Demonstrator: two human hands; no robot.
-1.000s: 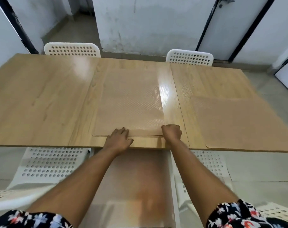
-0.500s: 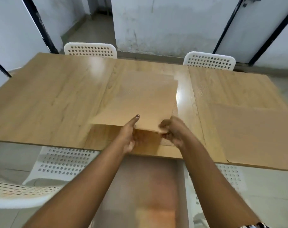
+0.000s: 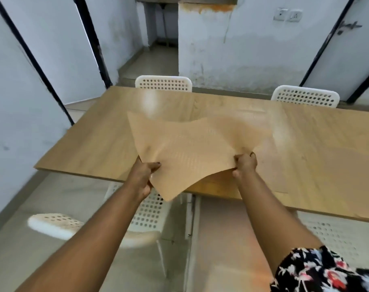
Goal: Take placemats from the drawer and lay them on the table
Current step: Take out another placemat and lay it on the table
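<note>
1. Your left hand [image 3: 142, 175] has its fingers [image 3: 155, 166] closed on the near-left edge of the placemat [image 3: 185, 148].
2. Your right hand [image 3: 244, 165] pinches its near-right edge, fingers curled tight.
3. Between your fingers the placemat hangs lifted and bent above the table [image 3: 91, 148]; its near corner sags past the table's edge.
4. Beyond your fingers, two white chairs [image 3: 163, 83] stand at the table's far side.

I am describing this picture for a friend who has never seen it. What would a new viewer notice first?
First, the tan placemat, held up in the middle, bent and tilted above the near edge of the wooden table. The left hand grips its near left edge and the right hand its near right edge. Two white chairs with holes, one and another, stand at the far side.
</note>
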